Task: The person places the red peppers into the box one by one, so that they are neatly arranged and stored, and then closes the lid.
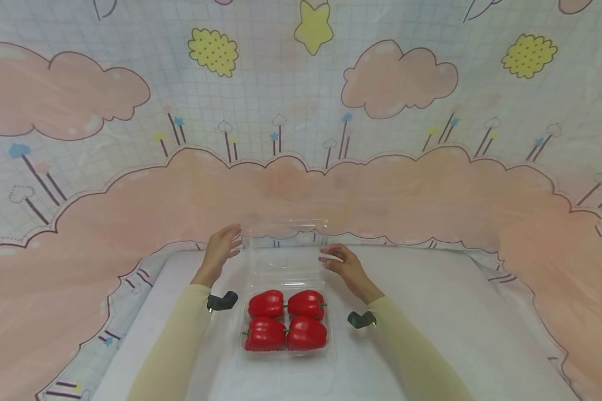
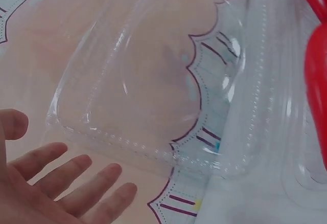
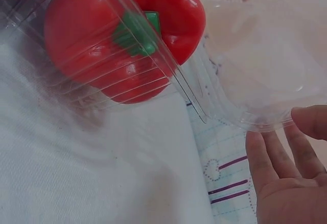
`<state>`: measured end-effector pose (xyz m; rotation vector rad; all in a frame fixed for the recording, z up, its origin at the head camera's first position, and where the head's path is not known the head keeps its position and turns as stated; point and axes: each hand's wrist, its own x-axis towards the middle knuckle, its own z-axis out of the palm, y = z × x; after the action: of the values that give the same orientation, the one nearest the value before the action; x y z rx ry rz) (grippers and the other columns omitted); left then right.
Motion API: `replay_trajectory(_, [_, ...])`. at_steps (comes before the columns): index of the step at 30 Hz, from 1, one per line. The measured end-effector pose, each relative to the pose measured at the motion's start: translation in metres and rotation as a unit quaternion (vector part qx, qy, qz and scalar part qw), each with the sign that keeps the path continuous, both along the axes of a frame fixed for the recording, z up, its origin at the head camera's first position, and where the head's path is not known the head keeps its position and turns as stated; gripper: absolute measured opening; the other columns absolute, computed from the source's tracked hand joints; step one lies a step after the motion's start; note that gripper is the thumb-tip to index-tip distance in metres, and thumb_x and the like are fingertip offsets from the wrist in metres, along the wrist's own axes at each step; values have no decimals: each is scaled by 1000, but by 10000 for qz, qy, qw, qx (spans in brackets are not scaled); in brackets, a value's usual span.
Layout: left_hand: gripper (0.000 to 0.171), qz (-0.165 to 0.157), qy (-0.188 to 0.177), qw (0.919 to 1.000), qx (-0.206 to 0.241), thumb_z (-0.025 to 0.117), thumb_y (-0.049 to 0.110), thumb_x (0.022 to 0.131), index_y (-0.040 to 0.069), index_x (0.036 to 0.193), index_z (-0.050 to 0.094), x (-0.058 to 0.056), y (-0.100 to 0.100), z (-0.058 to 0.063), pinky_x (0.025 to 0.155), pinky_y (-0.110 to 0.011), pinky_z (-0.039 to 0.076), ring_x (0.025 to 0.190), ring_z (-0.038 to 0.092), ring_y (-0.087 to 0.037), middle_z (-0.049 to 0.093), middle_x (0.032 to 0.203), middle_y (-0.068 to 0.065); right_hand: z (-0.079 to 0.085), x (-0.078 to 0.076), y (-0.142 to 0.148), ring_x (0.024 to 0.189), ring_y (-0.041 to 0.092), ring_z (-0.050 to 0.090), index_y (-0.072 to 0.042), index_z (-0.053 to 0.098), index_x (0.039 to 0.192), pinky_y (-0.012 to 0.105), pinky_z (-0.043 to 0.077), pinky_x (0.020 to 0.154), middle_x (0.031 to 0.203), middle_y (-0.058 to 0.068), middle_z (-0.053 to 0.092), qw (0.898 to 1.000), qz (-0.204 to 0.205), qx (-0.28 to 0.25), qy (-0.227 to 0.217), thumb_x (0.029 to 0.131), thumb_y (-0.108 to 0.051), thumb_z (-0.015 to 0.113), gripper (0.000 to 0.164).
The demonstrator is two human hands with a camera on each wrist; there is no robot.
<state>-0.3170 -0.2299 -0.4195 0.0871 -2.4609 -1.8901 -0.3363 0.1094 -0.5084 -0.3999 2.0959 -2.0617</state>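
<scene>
A clear plastic clamshell box (image 1: pixel 329 346) holds several red bell peppers (image 1: pixel 306 333), with green stems, in its base. Its transparent lid (image 1: pixel 287 262) stands raised at the far side. To the left of the lid, my left hand (image 1: pixel 222 249) has its fingers spread; the left wrist view shows the fingertips (image 2: pixel 113 172) just beside the lid's edge, holding nothing. My right hand (image 1: pixel 345 266) is at the lid's right edge. In the right wrist view, its loosely bent fingers (image 3: pixel 265 162) reach the rim, and the thumb (image 3: pixel 310 121) overlaps it, apart from the fingers.
The box sits on a white table (image 1: pixel 421 323). Behind the table hangs a patterned cloth (image 1: pixel 381 195) with clouds and stars. Dark wrist cameras (image 1: pixel 223 301) are strapped over the light yellow sleeves (image 1: pixel 173 345).
</scene>
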Motion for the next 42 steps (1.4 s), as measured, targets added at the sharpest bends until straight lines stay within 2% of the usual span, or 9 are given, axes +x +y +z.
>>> replay_trajectory(3, [60, 43, -238, 9997, 81, 35, 43, 104, 3, 148, 40, -5, 3, 6, 110, -54, 44, 134, 49, -41, 41, 153, -20, 4, 2, 2, 130, 30, 57, -3, 48, 132, 38, 48, 109, 145, 21, 49, 9999, 124, 68, 48, 97, -2, 55, 36])
replay_trajectory(8, [64, 71, -524, 9983, 247, 34, 49, 103, 2, 147, 42, -10, 7, 13, 106, -54, 49, 131, 53, -41, 44, 152, -18, 22, 15, 2, 130, 33, 56, 0, 48, 131, 40, 48, 110, 144, 23, 49, 9993, 227, 202, 221, 97, -1, 54, 35])
replay_trajectory(15, [62, 62, -663, 9972, 337, 37, 49, 103, 5, 146, 44, -13, 11, 14, 105, -55, 49, 131, 54, -39, 49, 149, -16, 0, 1, 0, 130, 30, 57, -6, 50, 131, 38, 49, 109, 145, 21, 49, 9992, 179, 169, 326, 97, -6, 57, 35])
replay_trajectory(17, [60, 84, -703, 9969, 343, 39, 48, 102, 6, 144, 46, -13, 12, 14, 104, -56, 50, 131, 54, -38, 50, 148, -16, 0, 2, -1, 129, 29, 58, -8, 51, 129, 39, 49, 108, 143, 19, 51, 9990, 138, 211, 359, 96, -7, 58, 33])
replay_trajectory(25, [58, 114, -676, 9970, 368, 39, 46, 103, 6, 145, 45, -11, 12, 12, 103, -55, 51, 131, 54, -36, 52, 147, -15, 3, 3, -4, 125, 29, 61, -8, 51, 127, 39, 52, 105, 139, 21, 55, 9987, -112, 280, 412, 95, -3, 58, 33])
replay_trajectory(31, [59, 146, -529, 9980, 326, 38, 47, 103, 5, 144, 47, -4, 11, 10, 102, -54, 52, 131, 55, -35, 53, 145, -16, 19, 10, -3, 121, 29, 62, -6, 51, 130, 44, 53, 104, 134, 18, 60, 9957, -577, 642, 327, 97, -19, 59, 36])
replay_trajectory(36, [58, 162, -360, 9987, 308, 39, 46, 103, 4, 142, 48, 2, 10, 9, 101, -54, 52, 129, 56, -35, 54, 144, -17, 38, 17, 1, 123, 36, 61, -3, 47, 140, 49, 49, 107, 138, 22, 56, 9956, -529, 739, 232, 101, -30, 52, 47])
replay_trajectory(42, [57, 205, -91, 9989, 414, 41, 45, 103, 4, 142, 49, 11, 12, 7, 101, -54, 52, 129, 57, -36, 56, 142, -17, 54, 22, 2, 125, 37, 59, -6, 45, 145, 49, 47, 109, 143, 19, 53, 9943, -426, 952, 227, 101, -38, 51, 55])
